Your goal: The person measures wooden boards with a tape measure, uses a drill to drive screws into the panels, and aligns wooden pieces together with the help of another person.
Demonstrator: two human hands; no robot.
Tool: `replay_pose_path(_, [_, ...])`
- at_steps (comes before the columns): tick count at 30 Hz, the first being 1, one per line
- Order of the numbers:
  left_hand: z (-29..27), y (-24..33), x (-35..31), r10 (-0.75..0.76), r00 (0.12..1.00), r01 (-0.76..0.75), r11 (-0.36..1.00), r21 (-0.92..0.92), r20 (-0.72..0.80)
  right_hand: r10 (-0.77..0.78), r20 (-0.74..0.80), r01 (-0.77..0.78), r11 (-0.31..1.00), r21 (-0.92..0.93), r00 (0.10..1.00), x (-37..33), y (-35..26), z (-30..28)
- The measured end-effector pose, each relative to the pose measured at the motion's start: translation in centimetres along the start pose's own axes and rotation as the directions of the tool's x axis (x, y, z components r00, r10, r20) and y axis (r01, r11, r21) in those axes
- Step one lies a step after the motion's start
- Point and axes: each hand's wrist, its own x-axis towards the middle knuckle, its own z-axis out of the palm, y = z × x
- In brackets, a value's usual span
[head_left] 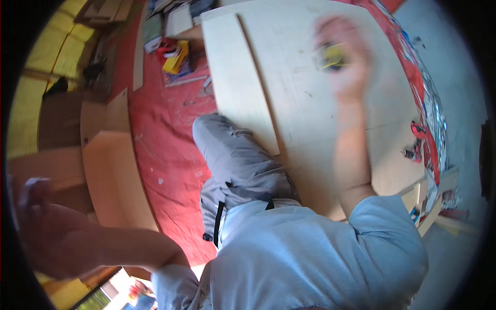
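Note:
Over the pale wooden panel, my right hand (343,49) is closed around a small yellow and black object (334,56), probably a tape measure; motion blurs both. My left hand (54,237) is out at the far left, in shadow and blurred, near light wood cabinet parts. Its fingers are too smeared to show whether they hold anything. The large pale panel (315,98) lies under my right arm. A long narrow board (235,72) rests on it at its left side, next to my bent knee.
A red cloth (165,165) covers the floor at left, beside an open wooden box (116,170). Yellow and red items (176,57) lie at the upper left. A red cordless drill (415,142) sits at the panel's right edge, near a wooden tray (431,206).

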Motion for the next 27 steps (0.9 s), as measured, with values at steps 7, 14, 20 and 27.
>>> replay_pose_path(7, [5.7, -3.4, -17.7, -0.860, 0.499, 0.847, 0.510, 0.153, 0.105, 0.815, -0.374, -0.894, 0.434, -0.109, 0.442, -23.1, 16.5, -8.5])
replay_pose_path(14, [13.7, -5.2, -28.9, -0.724, 0.288, 0.758, 0.572, 0.312, 0.627, 0.348, 0.083, -0.167, 0.630, -0.758, 0.934, -23.8, 17.8, -10.6])
replay_pose_path(20, [24.4, -7.4, -32.8, -0.534, 0.169, 0.512, 0.765, 0.389, 0.828, 0.321, 0.236, 0.045, 0.504, -0.863, 0.917, -20.3, 19.7, -14.6])
replay_pose_path(27, [31.6, -10.3, -40.2, -0.546, 0.249, 0.300, 0.829, 0.472, 0.800, 0.370, 0.328, 0.134, 0.462, -0.877, 0.869, -19.9, 18.1, -19.2])
